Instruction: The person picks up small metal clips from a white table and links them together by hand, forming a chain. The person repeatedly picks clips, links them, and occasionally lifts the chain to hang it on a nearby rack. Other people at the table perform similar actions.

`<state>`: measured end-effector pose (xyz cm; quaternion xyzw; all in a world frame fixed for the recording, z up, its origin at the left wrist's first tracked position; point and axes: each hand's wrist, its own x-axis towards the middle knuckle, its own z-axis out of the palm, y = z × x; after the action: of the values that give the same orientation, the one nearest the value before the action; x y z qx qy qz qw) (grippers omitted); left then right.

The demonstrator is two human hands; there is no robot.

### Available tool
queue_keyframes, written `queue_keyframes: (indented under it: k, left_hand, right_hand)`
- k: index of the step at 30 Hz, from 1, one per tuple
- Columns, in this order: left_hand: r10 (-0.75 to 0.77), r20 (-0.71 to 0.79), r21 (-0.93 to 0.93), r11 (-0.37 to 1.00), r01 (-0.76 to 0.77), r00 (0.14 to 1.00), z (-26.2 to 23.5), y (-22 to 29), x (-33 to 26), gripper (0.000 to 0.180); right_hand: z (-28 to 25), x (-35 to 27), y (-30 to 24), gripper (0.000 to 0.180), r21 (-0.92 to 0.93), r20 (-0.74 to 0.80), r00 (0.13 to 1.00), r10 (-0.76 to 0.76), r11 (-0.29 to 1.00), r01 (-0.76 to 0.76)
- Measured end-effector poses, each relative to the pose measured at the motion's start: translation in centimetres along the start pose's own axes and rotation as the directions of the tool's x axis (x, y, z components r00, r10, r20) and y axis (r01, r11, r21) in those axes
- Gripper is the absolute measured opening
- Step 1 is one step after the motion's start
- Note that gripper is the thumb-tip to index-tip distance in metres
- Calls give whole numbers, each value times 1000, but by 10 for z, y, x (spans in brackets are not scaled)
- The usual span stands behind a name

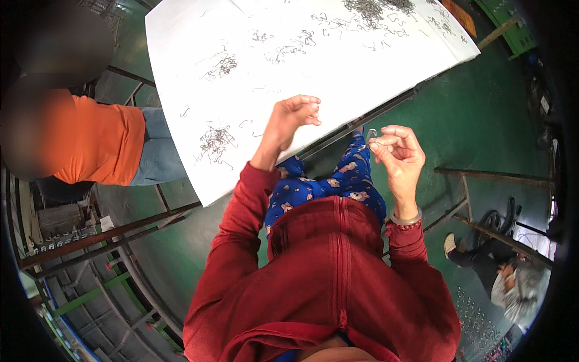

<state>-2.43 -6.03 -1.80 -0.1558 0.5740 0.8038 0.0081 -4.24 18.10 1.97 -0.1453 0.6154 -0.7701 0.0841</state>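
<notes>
Nearest you, your right hand (398, 151) pinches a small metal hook (370, 135) between closed fingertips, mid-sorting. At ten o'clock, your left hand (289, 120) curls loosely, seemingly empty, over the white board (181, 72); next, it likely needs a precise pinch on one loose wire hook (245, 122).

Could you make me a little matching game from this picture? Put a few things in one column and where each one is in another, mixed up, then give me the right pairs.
Things:
1. left hand
2. right hand
3. white sheet
4. bracelet

Places or states:
A. spread on the table, strewn with small wire hooks
B. around the right wrist
C. fingers curled, over the sheet's near edge
D. raised beside the table, pinching a small wire piece at its fingertips

Pairs: 1-C, 2-D, 3-A, 4-B
</notes>
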Motion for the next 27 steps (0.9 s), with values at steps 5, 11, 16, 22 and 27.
queue_keyframes:
  k: [5,11,16,22,27]
  left_hand:
    - [83,163,-244,969,-41,983,53,0,-44,9]
    - [371,26,52,927,-372,928,86,-6,-49,6]
    - [310,-24,9,951,-310,950,94,-2,-53,9]
    - [458,-25,263,861,-436,889,87,6,-63,8]
    - [511,77,377,780,-500,856,76,4,-65,8]
  right_hand:
    - [3,-6,17,31,17,-38,999,2,1000,-2]
    - [10,-13,17,31,-6,-93,996,12,1000,-13]
    - [18,-14,18,28,-43,-95,995,9,999,-13]
    - [7,-4,16,28,-7,-119,993,-19,1000,18]
    - [13,69,44,9,-314,87,996,35,949,-6]
